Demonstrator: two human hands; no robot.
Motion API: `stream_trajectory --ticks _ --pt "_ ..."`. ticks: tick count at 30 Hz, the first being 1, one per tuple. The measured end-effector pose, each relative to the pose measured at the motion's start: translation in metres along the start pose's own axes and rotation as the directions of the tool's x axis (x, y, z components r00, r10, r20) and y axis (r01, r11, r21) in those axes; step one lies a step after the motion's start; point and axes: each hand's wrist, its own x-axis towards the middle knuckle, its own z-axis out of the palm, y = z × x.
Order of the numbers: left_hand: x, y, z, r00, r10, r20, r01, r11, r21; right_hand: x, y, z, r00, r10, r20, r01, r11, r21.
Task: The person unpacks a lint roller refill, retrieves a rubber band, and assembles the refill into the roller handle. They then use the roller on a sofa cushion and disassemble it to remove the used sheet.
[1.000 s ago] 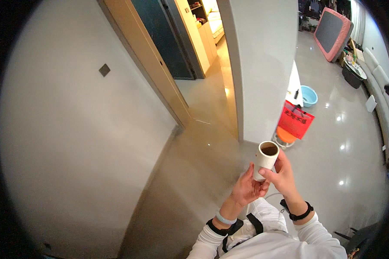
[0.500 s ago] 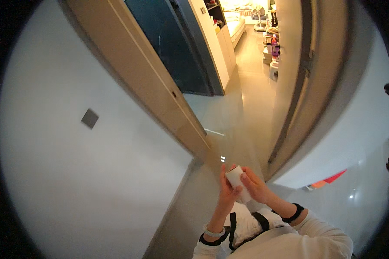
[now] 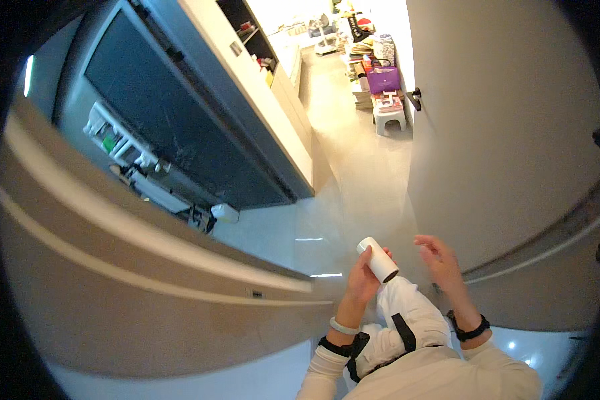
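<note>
My left hand [image 3: 361, 280] has the smooth white cylinder, shaped like a short tube [image 3: 377, 257], in its grasp, thumb along the near side and fingertips showing on the far side. The cylinder is tilted: its long axis runs from about eleven o'clock down to five, with the pale end uppermost and the dark end toward my white cloth trousers [image 3: 400, 297]. I can't fairly tell whether that dark end is a hollow or a flat base; it is too small and shaded from here.

My right hand [image 3: 441, 267] is released and holds nothing, its fingers loosely bent and pointing toward ten o'clock. From it the cylinder lies at nine o'clock, near but not touching, with a gap of bare floor showing between. So the left hand is the nearer one, wrapped around the cylinder, and the right stands apart on its three o'clock side.

From my right hand, the plain grey door panel [image 3: 507, 140] spreads at one to two o'clock, its black metal lever handle [image 3: 415, 99] just short of twelve. Well off at twelve from my left hand, a purple bag [image 3: 384, 80] sits beyond a low white plastic stool [image 3: 389, 120].
</note>
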Motion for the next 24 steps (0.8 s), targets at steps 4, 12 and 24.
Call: stream_trajectory --ticks 4,12,24 --pt "0.140 0.100 -0.013 0.958 -0.039 0.283 0.047 0.999 -0.022 0.152 0.065 0.006 0.978 0.161 -0.130 -0.146 0.982 0.120" --pt "0.417 0.306 -0.009 0.985 -0.103 0.141 0.139 0.950 -0.278 0.480 0.091 0.050 0.967 0.245 -0.076 -0.200 0.905 0.375" --pt "0.849 0.481 0.083 0.889 -0.324 0.322 0.424 0.848 -0.317 0.901 0.122 0.073 0.937 0.336 -0.096 -0.274 0.877 0.394"
